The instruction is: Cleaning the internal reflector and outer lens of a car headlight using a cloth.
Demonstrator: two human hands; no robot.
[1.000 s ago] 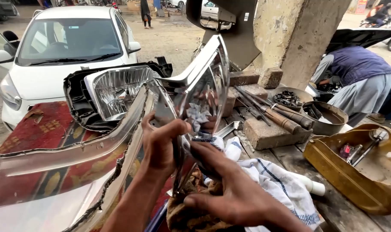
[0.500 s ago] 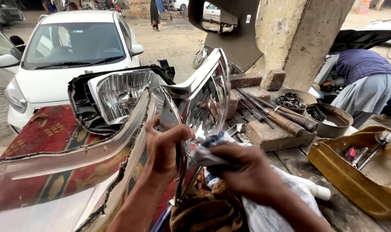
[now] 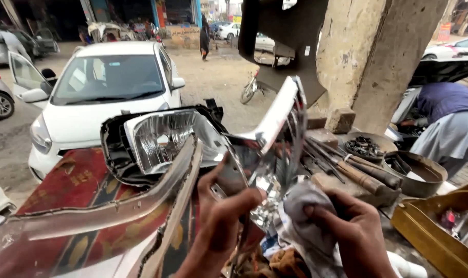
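Setting: outdoor roadside workshop, cluttered wooden bench (image 3: 393, 242) under me, street and a white car (image 3: 102, 98) behind at about 11 o'clock.

Thing I'm working on: chrome reflector piece (image 3: 278, 139) out of a headlamp, standing nearly upright in front of me. Long axis runs from low at 6 o'clock up to roughly 1 o'clock, top edge leaning away to the right.

Left hand (image 3: 221, 216): clamped on the reflector's lower edge, thumb across the front, fingers behind. The part rises from this grip toward 12–1 o'clock, so most of its length sits above my fist.

Right hand (image 3: 350, 226): closed on a bunched grey rag (image 3: 301, 211), pressing it onto the shiny face. From this hand the reflector lies at about 10 o'clock, touching through the cloth.

Nearer hand: honestly both are on it; left holds the base, right sits just beside, lower right of the mirrored face.

Just behind: headlamp housing (image 3: 157, 139) with its ribbed silver bowl, at 10 o'clock from my left hand, close but can't tell if touching.

Lower left: long clear lens strip (image 3: 110, 206) lying over a red patterned cloth (image 3: 74, 180).

Right side: wooden-handled tools (image 3: 357, 172) on a block, round metal pans (image 3: 424, 172), yellow tray (image 3: 435, 231) at 3–4 o'clock.

Far right: another person (image 3: 445, 118) bent over, well apart from me.
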